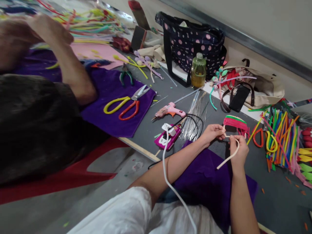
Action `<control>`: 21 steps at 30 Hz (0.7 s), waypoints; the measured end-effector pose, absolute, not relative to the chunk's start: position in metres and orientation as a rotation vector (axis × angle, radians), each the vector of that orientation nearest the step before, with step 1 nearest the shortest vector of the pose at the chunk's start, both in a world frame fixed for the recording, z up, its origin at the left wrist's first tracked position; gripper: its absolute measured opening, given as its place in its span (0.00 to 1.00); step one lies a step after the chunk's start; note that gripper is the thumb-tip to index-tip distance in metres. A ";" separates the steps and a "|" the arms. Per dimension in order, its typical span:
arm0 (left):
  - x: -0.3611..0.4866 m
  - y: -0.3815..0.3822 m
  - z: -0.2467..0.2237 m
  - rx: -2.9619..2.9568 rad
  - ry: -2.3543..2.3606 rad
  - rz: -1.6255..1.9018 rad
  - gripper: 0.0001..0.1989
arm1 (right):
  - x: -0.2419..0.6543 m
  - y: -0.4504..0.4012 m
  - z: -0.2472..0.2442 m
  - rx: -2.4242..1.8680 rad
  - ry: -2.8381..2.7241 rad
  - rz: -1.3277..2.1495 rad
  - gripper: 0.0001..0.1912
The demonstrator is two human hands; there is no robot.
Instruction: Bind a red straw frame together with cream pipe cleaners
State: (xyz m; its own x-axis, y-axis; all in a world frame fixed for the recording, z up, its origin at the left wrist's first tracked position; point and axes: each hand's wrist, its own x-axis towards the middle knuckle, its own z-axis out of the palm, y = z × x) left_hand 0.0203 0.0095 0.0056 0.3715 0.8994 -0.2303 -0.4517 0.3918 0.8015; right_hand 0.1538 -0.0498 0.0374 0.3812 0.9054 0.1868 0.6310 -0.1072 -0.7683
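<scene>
A cream pipe cleaner (228, 159) runs between my two hands above the purple cloth (204, 172). My left hand (214, 134) pinches one end of it. Closed around it a little farther along is my right hand (239, 149), with the loose end curving down to the left. Just beyond my fingers lies a bundle of pink pipe cleaners (234, 124) with a green edge. Scissors with orange and yellow handles (271, 143) rest right of my right hand, partly hidden under many coloured pipe cleaners (284, 136).
A pink glue gun (170, 111), a magenta power strip (168, 138) with a white cable, and thin wires (195, 120) lie left of my hands. Bigger scissors (126, 104) lie on another purple cloth. Behind stand a bottle (198, 70) and dotted bag (192, 45). Someone's arm (70, 61) is at left.
</scene>
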 end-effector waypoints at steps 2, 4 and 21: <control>0.020 0.009 0.006 0.701 0.741 0.965 0.19 | 0.153 -0.050 0.039 -1.836 -1.365 0.383 0.19; 0.020 0.009 0.007 0.686 0.747 0.964 0.20 | 0.152 -0.050 0.040 -1.822 -1.366 0.392 0.19; 0.018 0.009 0.009 0.664 0.755 0.965 0.18 | 0.144 -0.056 0.045 -1.500 -1.426 0.457 0.14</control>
State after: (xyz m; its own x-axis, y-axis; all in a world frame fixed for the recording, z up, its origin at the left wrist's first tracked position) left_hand 0.0184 0.0095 0.0086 0.3632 0.8941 -0.2619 -0.4689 0.4183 0.7779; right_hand 0.1438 -0.0555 0.0452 0.2403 0.9084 0.3420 0.5405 0.1674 -0.8245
